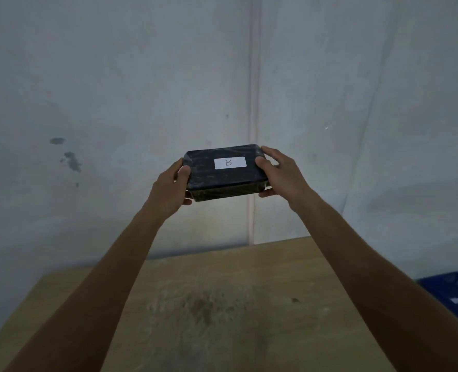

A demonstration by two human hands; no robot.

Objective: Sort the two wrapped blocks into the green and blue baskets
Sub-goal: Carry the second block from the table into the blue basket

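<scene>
At the bottom of the frame lies a worn wooden table (222, 304), and a blue basket (453, 296) peeks in at the lower right edge. Above the table, in mid-frame, the left hand (168, 186) and right hand (281, 173) clasp the short ends of a black wrapped block (222, 181). Its white label (230, 162) reads "B", and a stained grey wall (115, 89) stands behind.

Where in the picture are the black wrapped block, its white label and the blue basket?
Black wrapped block (223, 181): head view, dark top face below the label.
White label (230, 162): head view, its middle, on the letter B.
Blue basket (437, 287): head view, near rim at right edge.
</scene>
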